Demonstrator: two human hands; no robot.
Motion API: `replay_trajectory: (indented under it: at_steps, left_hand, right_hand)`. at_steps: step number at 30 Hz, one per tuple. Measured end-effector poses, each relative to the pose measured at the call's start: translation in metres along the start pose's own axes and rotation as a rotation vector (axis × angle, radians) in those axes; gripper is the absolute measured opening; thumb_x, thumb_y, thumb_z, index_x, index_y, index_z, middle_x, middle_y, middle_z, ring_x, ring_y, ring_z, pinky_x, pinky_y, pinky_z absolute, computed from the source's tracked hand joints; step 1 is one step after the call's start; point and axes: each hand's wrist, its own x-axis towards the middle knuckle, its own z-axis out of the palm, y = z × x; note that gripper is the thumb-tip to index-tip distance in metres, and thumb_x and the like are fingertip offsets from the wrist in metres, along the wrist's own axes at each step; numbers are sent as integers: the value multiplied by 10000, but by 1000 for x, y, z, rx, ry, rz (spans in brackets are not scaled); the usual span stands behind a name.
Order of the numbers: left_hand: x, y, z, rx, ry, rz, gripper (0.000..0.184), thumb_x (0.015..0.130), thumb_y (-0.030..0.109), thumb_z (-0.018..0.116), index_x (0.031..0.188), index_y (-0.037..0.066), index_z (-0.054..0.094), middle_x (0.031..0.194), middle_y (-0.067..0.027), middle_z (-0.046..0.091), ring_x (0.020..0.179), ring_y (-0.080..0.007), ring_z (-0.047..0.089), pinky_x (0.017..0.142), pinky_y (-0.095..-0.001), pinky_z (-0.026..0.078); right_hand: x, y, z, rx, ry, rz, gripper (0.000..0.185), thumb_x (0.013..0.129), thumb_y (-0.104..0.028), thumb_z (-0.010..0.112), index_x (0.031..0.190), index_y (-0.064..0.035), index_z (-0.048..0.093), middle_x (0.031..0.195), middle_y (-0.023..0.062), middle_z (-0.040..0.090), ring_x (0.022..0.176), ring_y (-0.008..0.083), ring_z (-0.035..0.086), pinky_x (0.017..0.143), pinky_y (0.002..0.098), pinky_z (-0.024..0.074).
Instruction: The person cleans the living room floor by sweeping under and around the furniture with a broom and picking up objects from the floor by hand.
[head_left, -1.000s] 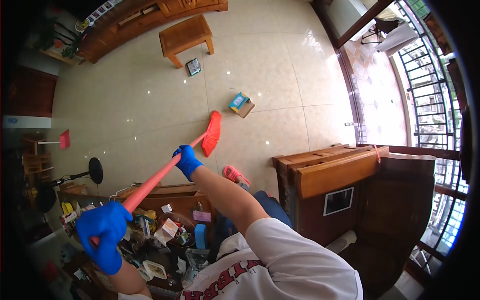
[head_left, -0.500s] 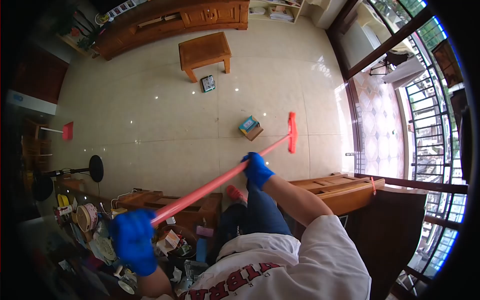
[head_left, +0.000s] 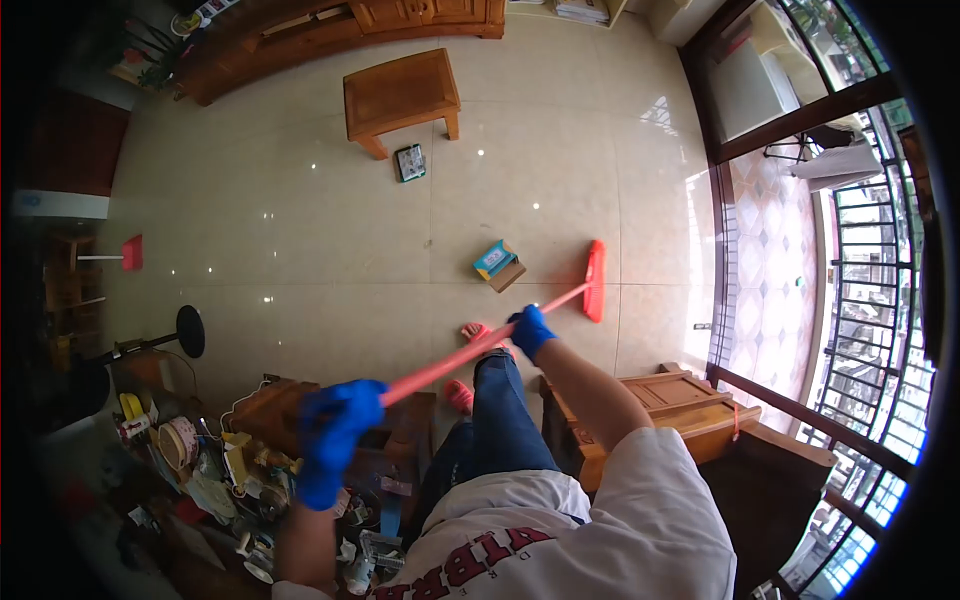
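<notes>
A long-handled broom of red plastic (head_left: 455, 362) slants over the pale, glossy tiled floor (head_left: 350, 230), its bristle head (head_left: 595, 282) out to the right. The left hand (head_left: 342, 425), in a blue glove and blurred, is closed around the upper handle; the right hand (head_left: 532, 330), gloved alike, grips it lower down. Near the head, to its left, lies an open blue-and-brown cardboard box (head_left: 499, 265). Farther off stands a low brown wooden stool (head_left: 402, 92).
</notes>
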Motion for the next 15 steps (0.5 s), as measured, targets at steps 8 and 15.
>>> replay_trajectory:
  at_steps: [8,15]
  left_hand:
    - [21,198,-36,758,43,150,370,833,235,541,545,68,381,490,-40,409,453,-168,414,638,-367,415]
    - [20,206,-30,1018,171,115,144,614,46,545,519,28,438,518,-63,433,487,-186,432,678,-398,453]
  right_hand:
    - [-109,128,293,198,-184,465,196,796,-173,408,892,-7,452,741,154,553,665,294,551,667,397,489]
    - [-112,162,396,213,-341,625,118,835,-185,449,793,-104,374,573,83,418,498,238,440,480,378,397]
